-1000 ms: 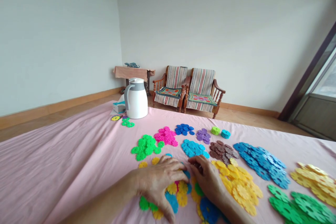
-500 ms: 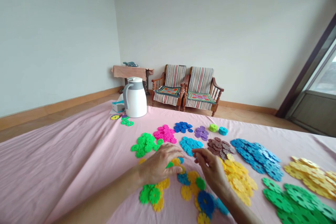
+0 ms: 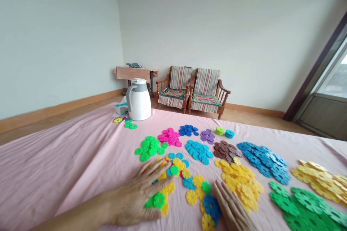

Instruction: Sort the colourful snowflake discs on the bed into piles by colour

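My left hand (image 3: 137, 193) lies with its fingers spread over the left side of an arrangement of notched plastic discs (image 3: 177, 164) in yellow, blue and green, hiding part of it. My right hand (image 3: 230, 205) rests flat, its fingers extended side by side, along the right edge of the same arrangement. Beside its fingers are a dark blue disc (image 3: 211, 205) and a green disc (image 3: 206, 187). Neither hand grips anything. A heap of yellow discs (image 3: 242, 184) is just beyond my right hand.
Sorted heaps of bright green (image 3: 149, 148), pink (image 3: 169, 137), light blue (image 3: 199, 151), brown (image 3: 226, 150) and large blue discs (image 3: 264, 160) lie on the pink cloth (image 3: 89, 158). A white jug (image 3: 141, 104) stands at the back left; two chairs (image 3: 204, 90) are beyond.
My left hand has moved left and nearer, its fingers spreading over the discs. My right hand has come down and back from near the light blue heap, its bent fingers now straightened.
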`<state>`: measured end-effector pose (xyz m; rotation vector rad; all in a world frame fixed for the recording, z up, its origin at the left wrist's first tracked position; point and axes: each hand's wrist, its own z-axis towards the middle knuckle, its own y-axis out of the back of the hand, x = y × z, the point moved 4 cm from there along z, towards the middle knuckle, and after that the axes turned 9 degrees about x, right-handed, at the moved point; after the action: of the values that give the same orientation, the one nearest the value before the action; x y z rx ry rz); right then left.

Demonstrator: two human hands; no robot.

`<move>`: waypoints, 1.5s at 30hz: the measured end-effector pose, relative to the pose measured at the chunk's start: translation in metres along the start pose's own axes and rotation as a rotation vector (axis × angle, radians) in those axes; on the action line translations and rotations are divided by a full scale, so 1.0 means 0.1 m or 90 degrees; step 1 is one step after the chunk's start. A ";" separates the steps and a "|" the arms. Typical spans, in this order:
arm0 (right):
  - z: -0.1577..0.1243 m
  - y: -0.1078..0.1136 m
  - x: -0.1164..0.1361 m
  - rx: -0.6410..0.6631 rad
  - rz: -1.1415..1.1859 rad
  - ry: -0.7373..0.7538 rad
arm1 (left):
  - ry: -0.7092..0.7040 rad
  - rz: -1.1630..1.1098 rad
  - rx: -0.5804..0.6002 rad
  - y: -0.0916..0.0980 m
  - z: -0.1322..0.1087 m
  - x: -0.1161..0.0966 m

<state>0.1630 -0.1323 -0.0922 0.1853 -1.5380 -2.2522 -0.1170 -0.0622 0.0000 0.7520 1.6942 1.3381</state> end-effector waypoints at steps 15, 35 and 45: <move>0.91 0.06 0.53 -0.037 0.122 0.084 | 0.027 0.000 -0.109 -0.08 0.53 0.06; 1.04 0.40 0.48 0.158 0.313 -0.072 | 0.038 -0.079 -0.181 0.05 0.55 0.03; 1.04 0.47 0.51 0.173 0.294 -0.072 | 0.040 -0.065 -0.171 0.07 0.55 0.02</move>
<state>0.0941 -0.0782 -0.0030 -0.2077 -1.7314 -1.7188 -0.0699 -0.0335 0.0012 0.4676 1.5375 1.4923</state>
